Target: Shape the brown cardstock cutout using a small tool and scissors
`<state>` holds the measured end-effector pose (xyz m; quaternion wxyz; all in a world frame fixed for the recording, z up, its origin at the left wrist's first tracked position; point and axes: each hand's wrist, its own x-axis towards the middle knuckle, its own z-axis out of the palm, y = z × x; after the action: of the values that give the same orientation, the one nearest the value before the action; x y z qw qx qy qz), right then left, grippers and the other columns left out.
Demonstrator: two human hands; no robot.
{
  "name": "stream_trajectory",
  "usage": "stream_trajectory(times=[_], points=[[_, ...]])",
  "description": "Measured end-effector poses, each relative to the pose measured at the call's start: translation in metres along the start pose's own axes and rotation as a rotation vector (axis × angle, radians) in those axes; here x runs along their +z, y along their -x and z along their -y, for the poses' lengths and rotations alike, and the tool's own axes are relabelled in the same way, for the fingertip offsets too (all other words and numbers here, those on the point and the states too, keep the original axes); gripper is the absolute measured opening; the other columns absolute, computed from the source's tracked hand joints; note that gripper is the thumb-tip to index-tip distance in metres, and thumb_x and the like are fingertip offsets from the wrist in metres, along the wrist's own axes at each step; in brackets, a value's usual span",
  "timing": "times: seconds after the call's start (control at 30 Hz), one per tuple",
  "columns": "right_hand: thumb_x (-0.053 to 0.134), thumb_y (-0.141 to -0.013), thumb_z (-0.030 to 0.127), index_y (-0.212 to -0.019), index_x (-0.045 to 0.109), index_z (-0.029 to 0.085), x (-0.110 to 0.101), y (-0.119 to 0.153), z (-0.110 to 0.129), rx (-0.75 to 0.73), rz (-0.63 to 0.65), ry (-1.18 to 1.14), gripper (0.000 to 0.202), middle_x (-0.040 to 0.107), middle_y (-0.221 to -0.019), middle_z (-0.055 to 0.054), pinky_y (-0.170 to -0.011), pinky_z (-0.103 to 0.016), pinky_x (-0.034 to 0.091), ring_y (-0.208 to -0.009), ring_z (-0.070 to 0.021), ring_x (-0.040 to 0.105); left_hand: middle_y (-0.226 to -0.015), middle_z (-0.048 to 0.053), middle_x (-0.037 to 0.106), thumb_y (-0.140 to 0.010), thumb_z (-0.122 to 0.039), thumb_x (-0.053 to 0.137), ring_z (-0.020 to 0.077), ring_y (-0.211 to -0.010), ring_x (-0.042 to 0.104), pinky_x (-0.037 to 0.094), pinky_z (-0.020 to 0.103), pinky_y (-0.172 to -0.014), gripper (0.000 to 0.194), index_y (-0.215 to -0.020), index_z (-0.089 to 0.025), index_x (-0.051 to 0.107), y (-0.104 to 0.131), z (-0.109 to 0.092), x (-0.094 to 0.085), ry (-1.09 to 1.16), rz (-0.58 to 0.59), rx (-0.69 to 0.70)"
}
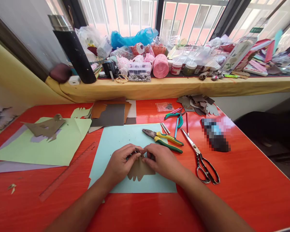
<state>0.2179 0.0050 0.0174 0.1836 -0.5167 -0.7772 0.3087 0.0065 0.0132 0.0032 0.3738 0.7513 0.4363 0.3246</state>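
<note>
Over a light blue sheet (106, 141) my two hands meet at the top edge of a brown cut-out piece (139, 170) with a scalloped lower edge. My left hand (124, 161) is closed, its thumb and forefinger pinching the piece near a small metal bit (136, 149). My right hand (160, 161) is closed too, fingertips on the piece's upper right side. What exactly lies between the fingertips is partly hidden. Just beyond my right hand, pliers with green and yellow handles (168, 139) rest on the sheet. Long scissors (200, 158) lie farther right.
Teal-handled pliers (180, 119), pens and metal tubes lie behind the sheet. A clear ruler (67, 172) and green paper (60, 151) are at left. Brown and grey sheets (113, 114) and a scrap pile (198, 103) sit at the back, below a crowded windowsill (159, 84).
</note>
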Motion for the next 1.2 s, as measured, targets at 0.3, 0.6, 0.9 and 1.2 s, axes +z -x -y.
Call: stream_trajectory(times=[0.3, 0.6, 0.9, 1.2], points=[[0.072, -0.089, 0.015, -0.106, 0.072, 0.024, 0.0002, 0.0014, -0.0015, -0.018, -0.018, -0.017, 0.019, 0.067, -0.085, 0.001, -0.067, -0.025, 0.035, -0.078, -0.0159, 0.057, -0.094, 0.002, 0.073, -0.100, -0.022, 0.054, 0.0173, -0.081, 0.068, 0.055, 0.026, -0.074, 0.022, -0.107, -0.025, 0.075, -0.0003, 0.0011, -0.0005, 0.044, 0.007, -0.032], [0.074, -0.088, 0.015, -0.099, 0.072, 0.022, -0.0012, -0.0007, 0.0028, 0.017, -0.002, 0.011, 0.013, 0.066, -0.083, 0.001, -0.066, -0.026, 0.034, -0.077, -0.0159, 0.055, -0.096, 0.003, 0.073, -0.099, -0.022, 0.054, 0.0175, -0.083, 0.068, 0.055, 0.026, -0.073, 0.019, -0.098, -0.022, 0.073, -0.0002, 0.0014, -0.0010, 0.041, 0.014, -0.033], [0.072, -0.089, 0.015, -0.097, 0.070, 0.021, 0.0002, 0.0005, 0.0001, -0.009, -0.009, 0.011, 0.010, 0.064, -0.084, 0.001, -0.067, -0.026, 0.032, -0.077, -0.0153, 0.052, -0.099, 0.003, 0.073, -0.100, -0.020, 0.054, 0.0175, -0.088, 0.069, 0.054, 0.026, -0.076, 0.020, -0.105, -0.024, 0.073, 0.0001, 0.0009, -0.0007, 0.050, 0.021, -0.006], [0.072, -0.089, 0.015, -0.093, 0.067, 0.020, 0.0009, 0.0015, -0.0002, -0.022, -0.020, 0.014, 0.008, 0.062, -0.083, 0.001, -0.067, -0.026, 0.031, -0.076, -0.0152, 0.051, -0.102, 0.004, 0.074, -0.101, -0.019, 0.054, 0.0184, -0.091, 0.069, 0.055, 0.027, -0.077, 0.021, -0.106, -0.024, 0.073, 0.0004, 0.0025, 0.0006, 0.050, 0.023, 0.013]])
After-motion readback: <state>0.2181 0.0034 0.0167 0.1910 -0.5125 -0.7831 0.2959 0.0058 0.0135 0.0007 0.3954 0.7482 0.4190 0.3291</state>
